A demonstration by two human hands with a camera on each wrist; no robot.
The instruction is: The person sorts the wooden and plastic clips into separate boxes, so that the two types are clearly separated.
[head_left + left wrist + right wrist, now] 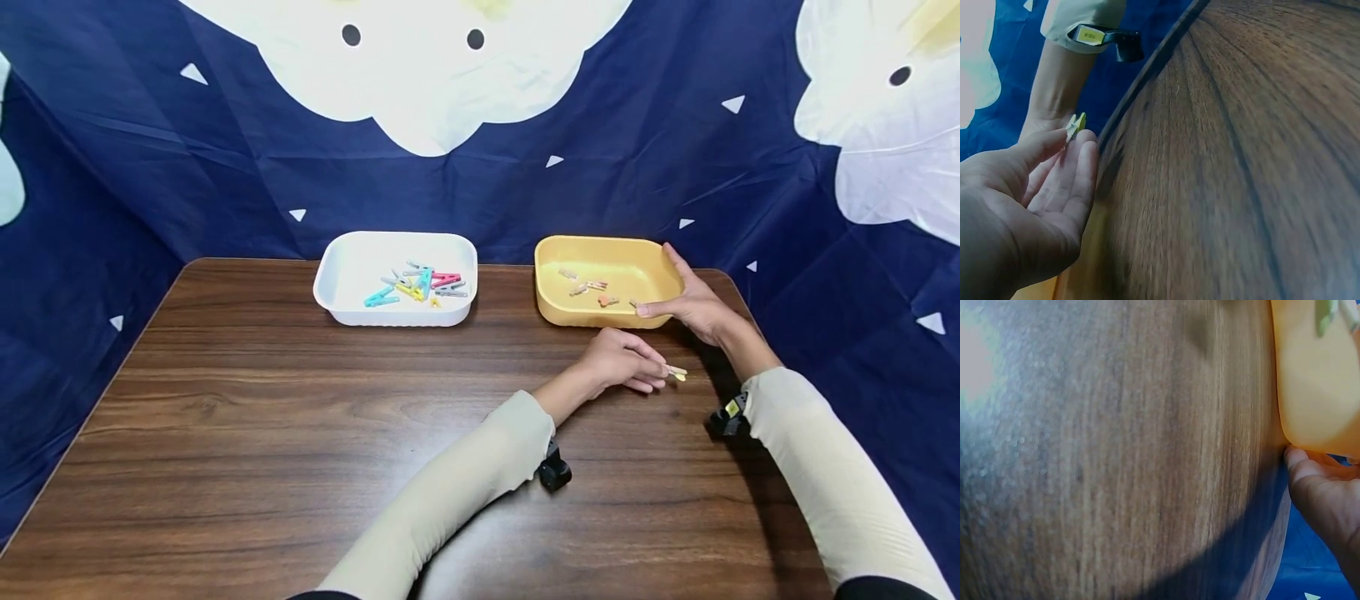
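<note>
My left hand pinches a small clothespin with pale wood and yellow parts between thumb and fingertips, in front of the yellow bin. In the left wrist view the clothespin sticks up from the fingertips of the left hand. My right hand grips the right end of the yellow bin, thumb at the front rim and fingers toward the back. The right wrist view shows that thumb against the bin's corner. Several small clothespins lie inside the yellow bin.
A white bin stands to the left of the yellow one, holding several larger clothespins in turquoise, yellow, pink and grey. Both bins sit near the back edge of the wooden table. Dark blue cloth hangs behind.
</note>
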